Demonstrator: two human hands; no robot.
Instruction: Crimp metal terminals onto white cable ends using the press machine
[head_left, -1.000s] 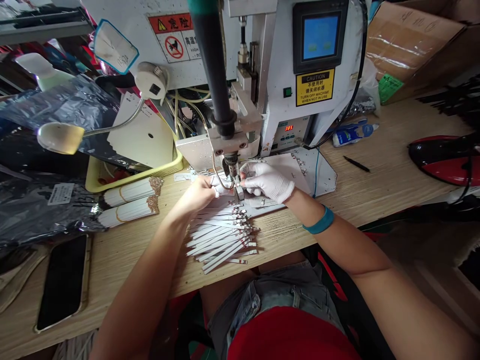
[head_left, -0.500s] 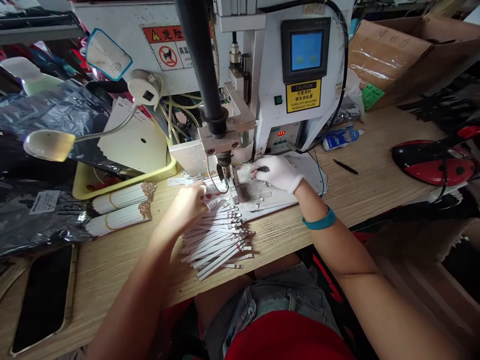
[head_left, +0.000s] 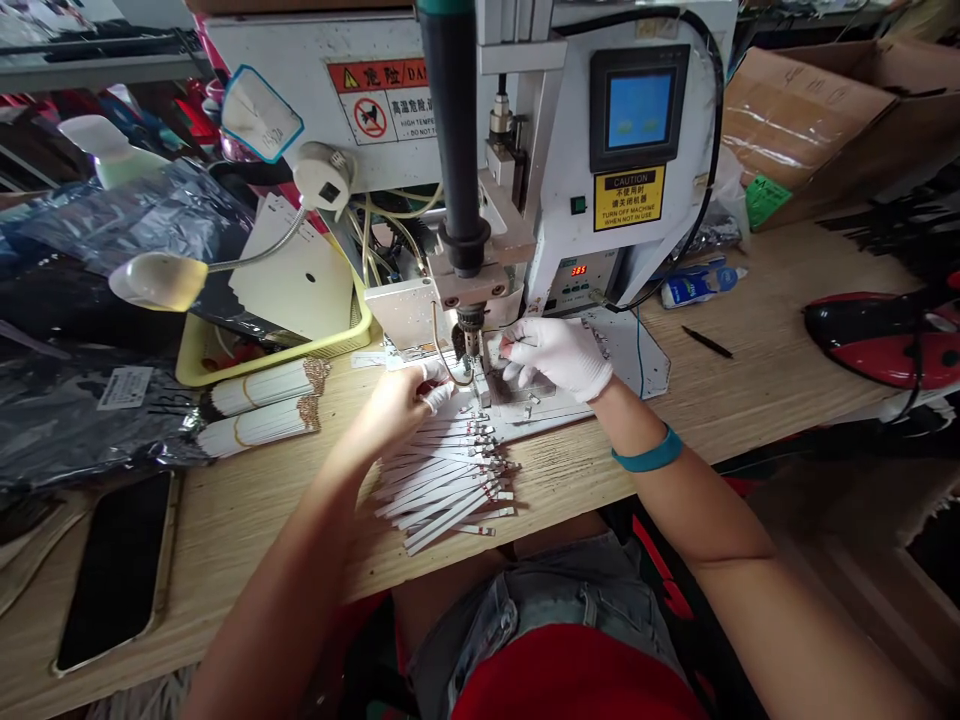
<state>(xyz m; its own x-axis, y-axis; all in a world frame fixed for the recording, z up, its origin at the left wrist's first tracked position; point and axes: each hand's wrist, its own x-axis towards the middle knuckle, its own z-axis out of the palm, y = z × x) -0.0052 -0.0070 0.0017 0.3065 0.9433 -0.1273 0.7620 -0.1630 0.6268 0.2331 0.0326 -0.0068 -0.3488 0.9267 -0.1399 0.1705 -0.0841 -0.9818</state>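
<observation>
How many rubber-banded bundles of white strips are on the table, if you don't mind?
2: one bundle lies just in front of the yellow basket, the second bundle beside it, nearer the phone. Others may be hidden.

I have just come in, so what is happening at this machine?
A person sits at the machine. The left hand, with white finger covers, and the white-gloved right hand are on either side of its nozzle. What they hold is too small to tell. In front, thin white strips lie loosely fanned on the wooden table.
</observation>
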